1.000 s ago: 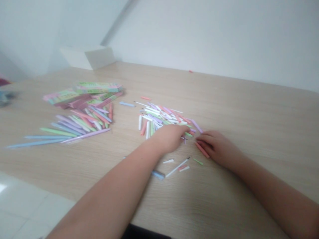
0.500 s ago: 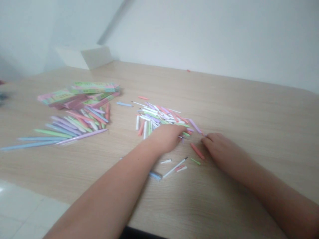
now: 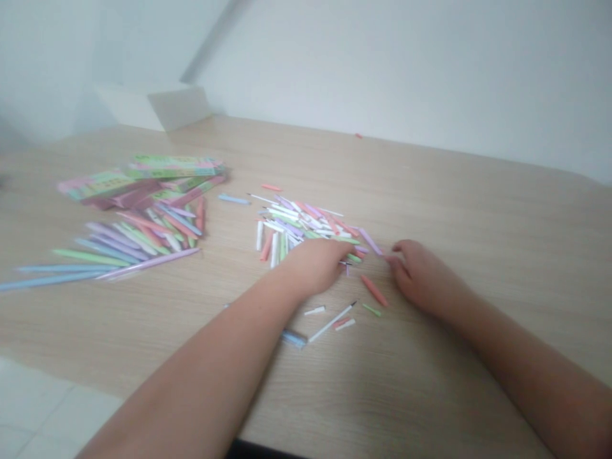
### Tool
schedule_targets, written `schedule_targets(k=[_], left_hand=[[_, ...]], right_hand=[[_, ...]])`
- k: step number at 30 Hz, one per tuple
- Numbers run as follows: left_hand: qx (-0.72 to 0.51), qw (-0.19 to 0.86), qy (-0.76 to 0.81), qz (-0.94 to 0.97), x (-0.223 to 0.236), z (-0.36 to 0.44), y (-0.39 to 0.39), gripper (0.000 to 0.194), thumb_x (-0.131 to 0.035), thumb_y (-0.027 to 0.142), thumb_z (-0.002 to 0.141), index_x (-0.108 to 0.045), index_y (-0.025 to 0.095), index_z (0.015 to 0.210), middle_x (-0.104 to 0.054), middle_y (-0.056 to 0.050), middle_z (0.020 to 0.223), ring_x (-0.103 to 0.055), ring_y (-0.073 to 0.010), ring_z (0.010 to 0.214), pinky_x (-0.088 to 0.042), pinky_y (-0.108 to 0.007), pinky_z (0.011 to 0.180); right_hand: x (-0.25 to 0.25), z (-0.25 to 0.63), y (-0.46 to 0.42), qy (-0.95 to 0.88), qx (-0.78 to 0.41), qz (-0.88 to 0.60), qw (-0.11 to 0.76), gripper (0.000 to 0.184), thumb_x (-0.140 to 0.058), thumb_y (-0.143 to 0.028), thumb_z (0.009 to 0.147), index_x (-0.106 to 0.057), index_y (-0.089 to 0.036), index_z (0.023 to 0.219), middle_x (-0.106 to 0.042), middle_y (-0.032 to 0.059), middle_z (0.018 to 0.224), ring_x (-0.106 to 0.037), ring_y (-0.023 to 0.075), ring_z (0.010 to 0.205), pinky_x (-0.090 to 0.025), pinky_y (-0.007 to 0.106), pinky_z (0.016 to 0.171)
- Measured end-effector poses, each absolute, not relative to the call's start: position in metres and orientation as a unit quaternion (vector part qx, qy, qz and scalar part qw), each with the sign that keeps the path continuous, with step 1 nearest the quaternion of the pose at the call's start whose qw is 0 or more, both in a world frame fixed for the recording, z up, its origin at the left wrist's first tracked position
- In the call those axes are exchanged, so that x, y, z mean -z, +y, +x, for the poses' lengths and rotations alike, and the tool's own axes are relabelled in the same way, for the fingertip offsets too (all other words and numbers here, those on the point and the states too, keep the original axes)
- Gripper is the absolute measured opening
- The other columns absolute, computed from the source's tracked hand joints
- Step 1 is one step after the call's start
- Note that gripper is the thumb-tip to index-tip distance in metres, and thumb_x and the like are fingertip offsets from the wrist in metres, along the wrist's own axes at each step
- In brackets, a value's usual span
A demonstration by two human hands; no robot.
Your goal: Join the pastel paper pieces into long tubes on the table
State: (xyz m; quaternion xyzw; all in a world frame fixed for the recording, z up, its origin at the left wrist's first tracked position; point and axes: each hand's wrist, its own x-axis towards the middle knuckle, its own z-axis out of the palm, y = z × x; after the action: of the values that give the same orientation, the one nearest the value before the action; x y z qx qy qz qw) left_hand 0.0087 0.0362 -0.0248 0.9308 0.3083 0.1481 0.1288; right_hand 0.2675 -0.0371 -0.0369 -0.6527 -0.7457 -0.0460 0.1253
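A pile of pen parts [image 3: 306, 220] in white, purple, green and coral lies mid-table, with thin dark-tipped refills among them. My left hand [image 3: 318, 264] rests at the pile's near right edge, its fingers curled; what they hold is hidden behind the hand. A dark-tipped refill end [image 3: 345, 262] shows just below those fingers. My right hand [image 3: 421, 271] is on the table to the right, fingers slightly apart, by the lower end of a purple pen barrel [image 3: 370, 241]. Between the hands, a coral barrel [image 3: 374, 291] lies loose.
Assembled pastel pens [image 3: 138, 239] fan out at left, in front of stacked colourful boxes [image 3: 172, 167]. Nearer me lie a white refill [image 3: 332, 322], a green piece [image 3: 371, 310], small white pieces [image 3: 314, 310] and blue parts [image 3: 293, 338]. A white box [image 3: 176, 107] stands against the wall.
My right hand has moved off the coral barrel to the end of the purple barrel, and its fingers have parted. My left hand stays at the pile. The view has shifted slightly right.
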Motion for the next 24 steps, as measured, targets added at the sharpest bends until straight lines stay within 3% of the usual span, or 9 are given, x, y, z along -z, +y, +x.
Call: schedule_targets(k=[4,12,19,24], left_hand=[[-0.15,0.133,0.303,0.932,0.025,0.009,0.036,0.041,-0.053,0.025,0.092,-0.064,0.03,0.13,-0.074,-0.006,0.116,-0.069,-0.0259,0.106,-0.053,-0.037,0.089],[-0.142,0.136,0.304,0.932,0.027,0.009,0.036,0.043,-0.052,0.025,0.092,-0.063,0.032,0.133,-0.074,-0.005,0.116,-0.069,-0.0243,0.104,-0.053,-0.036,0.089],[-0.199,0.139,0.233,0.942,0.022,0.012,0.034,0.039,-0.061,0.028,0.09,-0.065,0.024,0.128,-0.07,-0.007,0.126,-0.06,-0.0257,0.122,-0.044,-0.038,0.106],[-0.227,0.251,0.218,0.915,0.016,0.019,0.024,0.02,-0.057,0.028,0.092,-0.071,0.021,0.106,-0.074,-0.002,0.099,-0.067,-0.0185,0.091,-0.049,-0.03,0.079]], right_hand=[[0.037,0.265,-0.029,-0.773,0.031,-0.628,0.085,0.038,-0.042,-0.042,0.103,-0.07,-0.016,0.104,-0.069,0.0146,0.096,-0.064,0.0283,0.089,-0.049,0.039,0.078],[0.035,0.266,-0.026,-0.78,0.097,-0.618,-0.003,0.036,-0.041,-0.028,0.104,-0.07,-0.016,0.086,-0.066,0.0111,0.083,-0.061,0.0244,0.079,-0.044,0.036,0.073],[0.027,0.245,-0.044,-0.803,0.12,-0.575,0.096,0.028,-0.043,-0.029,0.104,-0.067,-0.015,0.099,-0.064,0.0103,0.089,-0.059,0.0243,0.085,-0.045,0.035,0.077],[0.029,0.227,-0.059,-0.842,0.147,-0.507,0.107,0.019,-0.052,-0.029,0.1,-0.066,-0.016,0.101,-0.063,0.01,0.087,-0.058,0.0247,0.081,-0.044,0.035,0.071]])
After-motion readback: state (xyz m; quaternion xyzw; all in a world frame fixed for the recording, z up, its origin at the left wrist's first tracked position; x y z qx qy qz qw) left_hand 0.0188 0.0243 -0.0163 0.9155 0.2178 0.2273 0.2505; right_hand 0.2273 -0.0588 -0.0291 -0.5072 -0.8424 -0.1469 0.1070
